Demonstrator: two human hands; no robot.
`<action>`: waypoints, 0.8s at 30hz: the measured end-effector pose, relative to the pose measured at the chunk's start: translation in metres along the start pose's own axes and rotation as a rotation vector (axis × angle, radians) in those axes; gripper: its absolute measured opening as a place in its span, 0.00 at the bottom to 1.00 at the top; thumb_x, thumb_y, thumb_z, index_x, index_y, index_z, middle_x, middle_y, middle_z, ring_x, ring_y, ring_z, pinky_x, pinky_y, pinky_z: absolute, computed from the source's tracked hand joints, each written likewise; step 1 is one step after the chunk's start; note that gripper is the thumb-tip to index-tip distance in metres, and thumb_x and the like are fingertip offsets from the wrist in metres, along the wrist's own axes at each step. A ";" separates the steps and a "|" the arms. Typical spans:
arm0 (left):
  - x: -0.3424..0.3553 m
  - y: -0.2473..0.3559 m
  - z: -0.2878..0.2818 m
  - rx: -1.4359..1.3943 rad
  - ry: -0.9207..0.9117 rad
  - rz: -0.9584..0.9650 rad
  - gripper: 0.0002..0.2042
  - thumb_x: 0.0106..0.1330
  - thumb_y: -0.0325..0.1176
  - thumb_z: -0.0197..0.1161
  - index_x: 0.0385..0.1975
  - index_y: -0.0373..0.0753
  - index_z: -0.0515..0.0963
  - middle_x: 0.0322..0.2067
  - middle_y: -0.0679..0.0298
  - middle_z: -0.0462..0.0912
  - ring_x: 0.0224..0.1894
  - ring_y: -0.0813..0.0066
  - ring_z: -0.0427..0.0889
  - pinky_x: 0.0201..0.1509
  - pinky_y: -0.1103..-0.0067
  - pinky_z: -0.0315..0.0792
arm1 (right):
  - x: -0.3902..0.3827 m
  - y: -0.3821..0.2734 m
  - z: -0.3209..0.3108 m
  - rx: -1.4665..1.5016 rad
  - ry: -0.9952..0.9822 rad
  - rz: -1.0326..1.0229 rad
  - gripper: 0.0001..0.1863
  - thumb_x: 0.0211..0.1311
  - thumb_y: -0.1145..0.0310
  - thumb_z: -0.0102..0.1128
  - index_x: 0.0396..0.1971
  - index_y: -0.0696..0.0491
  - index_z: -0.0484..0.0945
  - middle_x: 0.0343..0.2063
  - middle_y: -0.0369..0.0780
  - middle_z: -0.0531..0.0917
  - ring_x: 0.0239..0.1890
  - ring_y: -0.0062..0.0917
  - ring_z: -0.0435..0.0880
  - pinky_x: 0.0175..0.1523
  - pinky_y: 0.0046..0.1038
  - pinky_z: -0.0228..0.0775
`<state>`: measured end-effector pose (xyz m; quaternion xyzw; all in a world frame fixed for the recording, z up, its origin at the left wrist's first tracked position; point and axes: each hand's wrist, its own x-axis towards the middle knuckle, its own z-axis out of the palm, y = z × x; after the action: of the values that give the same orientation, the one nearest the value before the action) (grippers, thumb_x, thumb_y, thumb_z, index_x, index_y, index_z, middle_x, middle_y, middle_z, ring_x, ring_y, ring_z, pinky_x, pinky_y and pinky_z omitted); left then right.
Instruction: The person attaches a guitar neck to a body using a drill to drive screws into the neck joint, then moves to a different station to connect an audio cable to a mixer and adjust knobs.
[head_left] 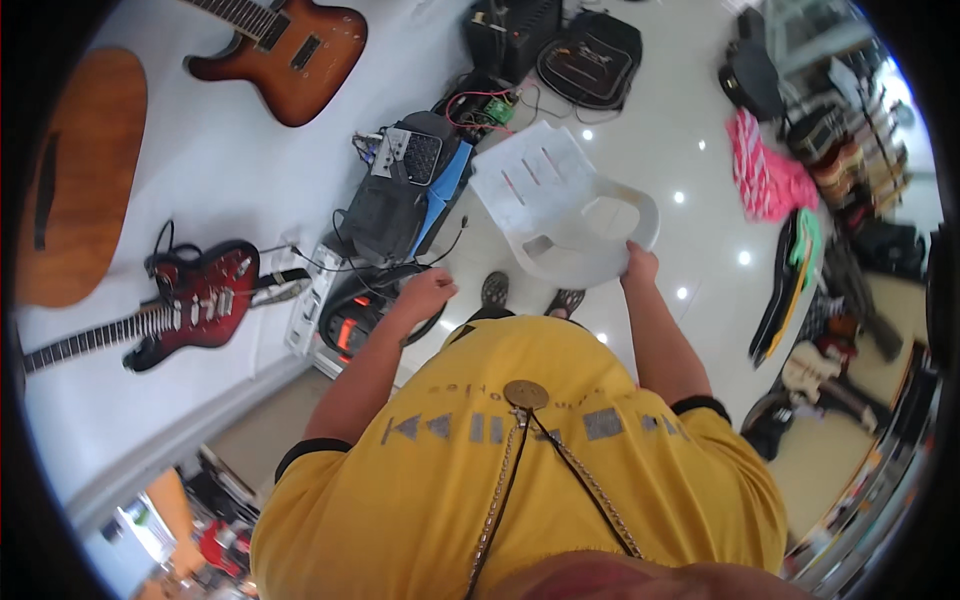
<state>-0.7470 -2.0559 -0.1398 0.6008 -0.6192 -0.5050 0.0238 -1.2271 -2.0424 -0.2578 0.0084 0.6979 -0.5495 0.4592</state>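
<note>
A white plastic chair [560, 262] with slots in one panel and a rounded cut-out stands tilted in front of me. My right hand [640, 263] is closed round its edge, beside the cut-out. To the left, apart from the chair, my left hand [428, 290] has its fingers curled in; whatever is in them, if anything, is hidden. A thin black cable [462, 232] runs just beyond that hand. Below it lies a round black and orange object [347, 330] I cannot make out.
Electric guitars, one dark red [215, 300] and one sunburst [300, 65], are on the white wall at left. A black bag [385, 215] carries a small grey device [408, 156]. Farther off sit a black backpack [592, 65] and pink cloth [765, 170]. Several guitars line the right side.
</note>
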 end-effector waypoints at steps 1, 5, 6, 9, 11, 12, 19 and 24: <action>-0.002 -0.002 0.005 0.025 0.083 -0.026 0.17 0.65 0.44 0.68 0.42 0.35 0.83 0.40 0.53 0.88 0.46 0.55 0.86 0.50 0.67 0.78 | 0.017 -0.018 -0.004 -0.030 -0.032 -0.003 0.27 0.63 0.74 0.67 0.58 0.71 0.71 0.47 0.53 0.83 0.47 0.46 0.85 0.52 0.46 0.80; -0.022 -0.031 0.042 -0.140 0.115 -0.333 0.16 0.65 0.44 0.67 0.41 0.36 0.84 0.38 0.54 0.88 0.42 0.58 0.87 0.47 0.68 0.77 | 0.083 -0.099 -0.057 -0.059 0.038 -0.044 0.20 0.58 0.79 0.68 0.50 0.70 0.75 0.43 0.53 0.84 0.42 0.45 0.87 0.48 0.47 0.83; -0.022 -0.028 0.043 -0.151 0.133 -0.348 0.16 0.65 0.44 0.67 0.41 0.36 0.84 0.38 0.54 0.88 0.42 0.58 0.87 0.47 0.68 0.77 | 0.098 -0.120 -0.075 -0.110 0.025 -0.033 0.21 0.60 0.79 0.68 0.52 0.69 0.76 0.44 0.52 0.85 0.43 0.45 0.87 0.48 0.46 0.83; -0.023 -0.016 0.044 -0.215 0.124 -0.441 0.15 0.65 0.43 0.67 0.39 0.36 0.84 0.36 0.57 0.87 0.38 0.65 0.86 0.44 0.70 0.77 | 0.152 -0.157 -0.138 -0.190 0.072 -0.086 0.20 0.61 0.75 0.70 0.51 0.68 0.78 0.45 0.51 0.86 0.43 0.41 0.88 0.49 0.41 0.82; -0.010 -0.011 0.033 -0.341 0.173 -0.439 0.13 0.65 0.41 0.67 0.39 0.35 0.84 0.32 0.59 0.87 0.34 0.70 0.86 0.40 0.72 0.77 | 0.196 -0.172 -0.199 -0.345 0.204 -0.127 0.18 0.63 0.69 0.70 0.46 0.68 0.81 0.43 0.48 0.87 0.44 0.38 0.88 0.49 0.39 0.82; 0.001 -0.016 0.027 -0.354 0.185 -0.445 0.13 0.65 0.41 0.67 0.39 0.35 0.84 0.32 0.59 0.87 0.34 0.70 0.86 0.40 0.72 0.77 | 0.208 -0.184 -0.220 -0.410 0.245 -0.119 0.19 0.63 0.66 0.69 0.44 0.67 0.83 0.42 0.48 0.87 0.43 0.38 0.88 0.49 0.38 0.81; 0.144 -0.073 -0.034 -0.394 0.383 -0.430 0.14 0.63 0.40 0.67 0.39 0.35 0.84 0.31 0.57 0.87 0.34 0.64 0.86 0.41 0.70 0.77 | 0.220 -0.250 -0.214 -1.140 0.377 -0.090 0.22 0.62 0.59 0.64 0.44 0.66 0.84 0.42 0.49 0.87 0.47 0.38 0.86 0.50 0.41 0.78; 0.261 -0.114 -0.098 -0.047 0.576 -0.513 0.24 0.62 0.43 0.66 0.53 0.31 0.79 0.43 0.47 0.87 0.50 0.48 0.86 0.57 0.60 0.76 | 0.139 -0.193 -0.015 -1.664 -0.094 -0.326 0.33 0.58 0.64 0.68 0.63 0.63 0.72 0.63 0.57 0.75 0.67 0.49 0.72 0.73 0.40 0.63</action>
<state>-0.6750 -2.2884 -0.3177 0.8527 -0.4052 -0.3190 0.0837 -1.4170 -2.1756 -0.2024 -0.4558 0.8473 0.0837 0.2593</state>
